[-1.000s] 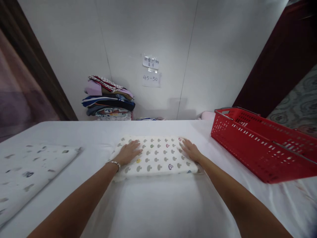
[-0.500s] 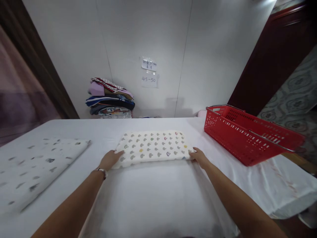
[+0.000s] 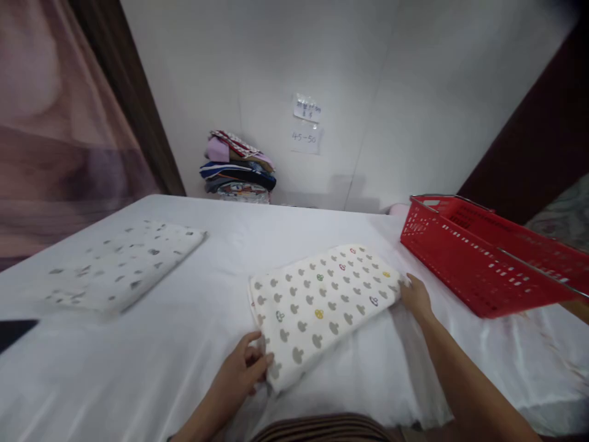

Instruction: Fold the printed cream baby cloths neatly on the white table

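A folded white cloth [image 3: 322, 301] printed with grey mushrooms and a few coloured ones lies slanted on the white-covered table. At its near left corner, my left hand [image 3: 242, 368] has its fingers bent around the edge, thumb on the fabric. The right end is gripped by my right hand [image 3: 416, 298], whose fingertips are partly hidden behind the cloth. Further left, a second folded white cloth [image 3: 133, 264] with dark grey prints lies flat, apart from both hands.
A red plastic basket [image 3: 483, 264] with metal handles stands on the table's right side. Stacked clothes [image 3: 239, 169] sit beyond the far edge by the wall, where paper signs [image 3: 306, 135] hang. A dark flat object [image 3: 16, 331] shows at the left edge.
The mushroom-print cloth has turned, its left end swinging toward me with my left hand. My right hand stays at its right end. The view has shifted left.
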The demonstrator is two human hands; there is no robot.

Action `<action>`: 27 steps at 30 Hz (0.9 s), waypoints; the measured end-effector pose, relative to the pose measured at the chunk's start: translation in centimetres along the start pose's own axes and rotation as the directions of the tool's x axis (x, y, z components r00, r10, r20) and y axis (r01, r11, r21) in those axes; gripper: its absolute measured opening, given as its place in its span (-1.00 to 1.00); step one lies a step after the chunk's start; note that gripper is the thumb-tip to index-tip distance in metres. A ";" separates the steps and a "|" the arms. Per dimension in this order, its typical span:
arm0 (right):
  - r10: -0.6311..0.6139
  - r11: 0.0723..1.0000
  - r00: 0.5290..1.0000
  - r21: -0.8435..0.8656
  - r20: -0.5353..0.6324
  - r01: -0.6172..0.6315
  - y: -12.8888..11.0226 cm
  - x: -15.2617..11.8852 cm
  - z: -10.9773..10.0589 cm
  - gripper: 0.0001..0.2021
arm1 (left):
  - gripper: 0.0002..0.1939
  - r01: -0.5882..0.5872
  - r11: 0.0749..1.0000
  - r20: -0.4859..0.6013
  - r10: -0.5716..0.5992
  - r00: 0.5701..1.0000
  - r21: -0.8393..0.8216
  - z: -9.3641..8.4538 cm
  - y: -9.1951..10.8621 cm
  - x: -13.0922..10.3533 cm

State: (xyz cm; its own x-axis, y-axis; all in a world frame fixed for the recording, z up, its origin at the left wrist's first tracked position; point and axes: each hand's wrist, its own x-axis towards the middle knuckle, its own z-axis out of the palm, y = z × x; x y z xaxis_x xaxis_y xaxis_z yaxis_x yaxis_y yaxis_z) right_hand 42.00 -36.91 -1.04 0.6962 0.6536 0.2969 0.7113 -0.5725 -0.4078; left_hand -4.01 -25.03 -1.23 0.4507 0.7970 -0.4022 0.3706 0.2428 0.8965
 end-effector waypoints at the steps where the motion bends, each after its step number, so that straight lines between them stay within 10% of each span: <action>1: -0.059 0.998 0.997 -0.032 -0.046 0.057 -1.2 -0.4 0.3 -0.48 | -0.42 -0.004 1.000 -0.036 0.004 0.999 0.005 -0.3 0.1 -0.1; 5: -0.342 0.938 0.939 0.047 -0.029 0.343 -7.8 -2.9 2.0 -0.53 | -0.46 -0.044 0.998 -0.189 0.053 0.981 0.050 -2.4 1.3 1.2; 12: -0.507 0.829 0.750 0.005 0.425 0.559 -13.0 -7.2 5.5 -0.53 | -0.68 -0.089 0.960 -0.387 0.191 0.902 0.267 -5.0 3.4 6.2; 17: -0.498 0.852 0.756 0.077 0.424 0.518 -14.4 -7.4 4.6 -0.54 | -0.66 -0.088 0.915 -0.374 0.247 0.894 0.394 -4.7 5.0 8.8; 23: -0.733 0.680 0.597 0.383 0.325 0.625 -23.3 -13.0 2.5 -0.59 | -0.65 0.008 0.884 -0.349 0.176 0.920 0.467 -4.4 6.2 11.2; 27: -0.709 0.703 0.588 0.330 0.390 0.630 -27.1 -16.3 3.5 -0.57 | -0.83 -0.008 0.886 -0.391 0.213 0.896 0.464 -4.1 5.8 11.6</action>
State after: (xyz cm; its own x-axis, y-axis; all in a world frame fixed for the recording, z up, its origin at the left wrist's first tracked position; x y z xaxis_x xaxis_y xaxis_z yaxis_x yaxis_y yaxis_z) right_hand 11.07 -30.29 2.19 -0.1327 0.9829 0.1273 0.9070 0.1723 -0.3843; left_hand 0.08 -12.13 0.09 0.1654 0.9815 -0.0969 0.7011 -0.0479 0.7114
